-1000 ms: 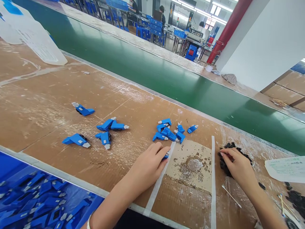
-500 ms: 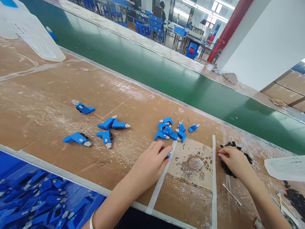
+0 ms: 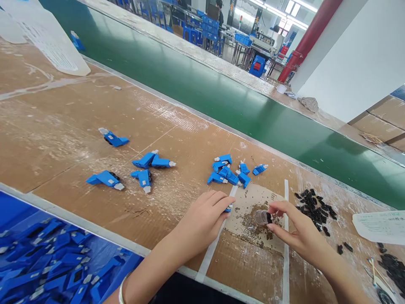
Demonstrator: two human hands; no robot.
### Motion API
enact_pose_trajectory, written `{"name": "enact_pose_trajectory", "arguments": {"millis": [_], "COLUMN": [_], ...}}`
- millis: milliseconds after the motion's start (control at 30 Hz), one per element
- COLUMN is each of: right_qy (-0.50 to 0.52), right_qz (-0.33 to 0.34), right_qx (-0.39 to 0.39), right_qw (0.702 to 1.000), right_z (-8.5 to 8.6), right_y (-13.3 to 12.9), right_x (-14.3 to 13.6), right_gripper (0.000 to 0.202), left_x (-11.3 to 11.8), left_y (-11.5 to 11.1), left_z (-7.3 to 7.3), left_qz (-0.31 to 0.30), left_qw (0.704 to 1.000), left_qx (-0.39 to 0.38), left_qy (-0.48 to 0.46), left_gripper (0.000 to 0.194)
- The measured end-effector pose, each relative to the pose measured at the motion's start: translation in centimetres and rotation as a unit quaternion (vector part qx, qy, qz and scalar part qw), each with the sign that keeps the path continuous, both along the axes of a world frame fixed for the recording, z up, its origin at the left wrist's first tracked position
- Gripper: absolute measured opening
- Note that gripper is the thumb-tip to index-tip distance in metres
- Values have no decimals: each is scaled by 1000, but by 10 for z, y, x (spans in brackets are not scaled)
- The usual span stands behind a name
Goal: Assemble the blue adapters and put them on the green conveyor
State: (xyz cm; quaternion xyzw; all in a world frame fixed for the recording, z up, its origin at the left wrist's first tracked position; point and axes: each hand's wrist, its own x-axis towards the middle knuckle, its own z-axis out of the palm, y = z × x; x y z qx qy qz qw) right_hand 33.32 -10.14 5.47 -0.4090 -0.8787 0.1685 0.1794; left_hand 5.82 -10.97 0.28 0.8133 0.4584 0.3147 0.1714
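Dipping a small black plastic cap (image 3: 269, 218) in the clear glue blob (image 3: 261, 217).
Right hand (image 3: 299, 234) is pinching the cap over the blob; left hand (image 3: 202, 219) is pressing a blue plastic connector (image 3: 227, 208) down under closed fingertips. Judging by this, joining the 2 parts calls for careful alignment.

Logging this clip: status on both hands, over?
Left hand pinching a blue part. Right hand pinching a small black piece over the clear blob on the cardboard. Nothing between them.
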Motion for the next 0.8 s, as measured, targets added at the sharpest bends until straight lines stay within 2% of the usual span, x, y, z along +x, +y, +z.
{"name": "enact_pose_trajectory", "arguments": {"millis": [167, 300, 433, 500, 600, 700, 800], "right_qy": [-46, -81, -99, -98, -83, -28, 96], "right_qz": [36, 80, 98, 100, 84, 43, 0], "right_qx": [4, 41, 66, 63, 36, -7, -59], "right_qw": [998, 993, 988, 988, 992, 999, 994], "right_z": [-6, -2, 3, 3, 1, -3, -3], "right_y": [8, 9, 7, 7, 9, 7, -2], "right_x": [0, -5, -14, -16, -11, -2, 5], "right_gripper": [26, 22, 23, 23, 23, 31, 43], "left_x": [1, 1, 2, 5, 16, 31, 47], "left_y": [0, -1, -3, -6, -15, -25, -33], "left_z": [-2, -3, 5, 12, 20, 18, 11], "left_qz": [7, 2, -20, -24, -4, 7, -31], "left_qw": [1000, 1000, 992, 973, 912, 823, 724], "left_qx": [6, -7, -84, -154, -287, -399, -459], "left_qy": [18, -9, -94, -168, -294, -403, -514], "left_gripper": [24, 26, 29, 31, 32, 35, 44]}}
